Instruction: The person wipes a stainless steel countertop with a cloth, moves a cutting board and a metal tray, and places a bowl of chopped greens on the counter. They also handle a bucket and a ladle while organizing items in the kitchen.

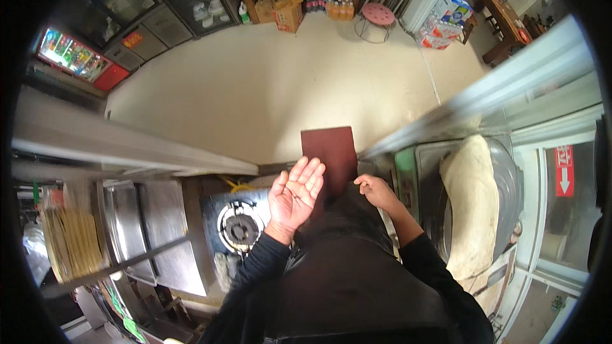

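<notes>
My left hand (296, 193) is held palm up in front of my body, its fingers extended and nothing lying on the palm. My right hand (377, 192) is to the right of it, the fingers curled in and no object visible in them. Beyond and below both hands is a dark red rectangular panel or mat (329, 145); I cannot tell which. A black apron (358, 286) covers my front. Closest to my left forearm is a gas stove burner (240, 228), with a greyish cloth (223, 270) beside it.
On the right, a thick pale cloth (471, 200) drapes over a round grey metal vessel (509, 196). Stainless steel trays (167, 234) are at left. Ahead, across the pale floor (215, 91), stand a pink stool (378, 13), cardboard boxes (288, 14) and a lit drinks fridge (74, 55).
</notes>
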{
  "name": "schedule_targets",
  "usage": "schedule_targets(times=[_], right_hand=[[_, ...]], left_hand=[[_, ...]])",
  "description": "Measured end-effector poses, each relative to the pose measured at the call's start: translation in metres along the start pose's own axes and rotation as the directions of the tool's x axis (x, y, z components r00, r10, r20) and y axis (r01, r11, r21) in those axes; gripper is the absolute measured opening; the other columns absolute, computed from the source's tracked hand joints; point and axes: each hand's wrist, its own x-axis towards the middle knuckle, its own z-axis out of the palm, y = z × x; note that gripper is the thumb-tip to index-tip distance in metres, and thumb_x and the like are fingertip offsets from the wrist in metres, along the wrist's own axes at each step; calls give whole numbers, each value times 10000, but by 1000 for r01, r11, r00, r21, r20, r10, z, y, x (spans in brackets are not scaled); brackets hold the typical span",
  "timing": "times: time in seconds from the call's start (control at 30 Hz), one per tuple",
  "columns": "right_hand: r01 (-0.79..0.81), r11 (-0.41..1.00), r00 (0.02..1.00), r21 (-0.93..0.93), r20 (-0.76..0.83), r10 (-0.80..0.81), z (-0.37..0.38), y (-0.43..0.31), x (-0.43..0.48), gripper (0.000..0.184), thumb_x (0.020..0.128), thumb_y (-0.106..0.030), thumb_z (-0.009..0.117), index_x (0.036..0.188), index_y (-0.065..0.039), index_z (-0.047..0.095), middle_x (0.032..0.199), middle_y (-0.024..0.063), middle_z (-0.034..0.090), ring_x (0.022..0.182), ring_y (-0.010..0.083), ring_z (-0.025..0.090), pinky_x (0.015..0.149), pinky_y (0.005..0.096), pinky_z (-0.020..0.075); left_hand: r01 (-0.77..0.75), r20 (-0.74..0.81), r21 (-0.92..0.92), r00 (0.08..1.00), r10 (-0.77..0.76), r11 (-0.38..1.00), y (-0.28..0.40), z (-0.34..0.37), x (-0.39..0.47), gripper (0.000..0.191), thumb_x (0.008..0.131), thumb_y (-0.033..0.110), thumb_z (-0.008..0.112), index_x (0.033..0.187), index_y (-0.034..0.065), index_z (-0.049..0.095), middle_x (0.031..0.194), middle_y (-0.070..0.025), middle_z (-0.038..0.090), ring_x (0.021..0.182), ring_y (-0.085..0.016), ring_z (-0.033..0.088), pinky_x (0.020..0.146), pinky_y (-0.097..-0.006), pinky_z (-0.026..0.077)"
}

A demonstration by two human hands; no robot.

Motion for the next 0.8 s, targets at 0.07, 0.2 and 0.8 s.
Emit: schedule_targets(times=[0.07,0.2,0.8], right_hand=[[5,1000,1000,-2,-2,-5,-17,-5,68,266,896,-5,498,1093,-28,675,785,71,677,753,175,648,728,333,516],[36,998,999,48,1,-36,-55,17,206,269,903,41,470,1097,0,652,814,43,644,738,150,600,718,308,506],[-181,621,512,762,-466,721,-289,161,451,217,849,-6,617,1041,55,697,797,143,710,652,204,671,629,339,562]], left_hand=[[-5,-2,-19,1000,5,1000,18,9,39,538,1028,328,470,1453,-1,491,1535,-230,447,1467,-371,370,1196,-471,338],[-22,-46,8,999,22,1000,58,10,123,504,1049,306,415,1453,15,496,1517,-219,474,1466,-355,378,1196,-483,342],[435,-331,281,880,-339,855,211,111,633,400,1042,362,416,758,119,560,713,-32,551,635,-197,503,604,-341,412]])
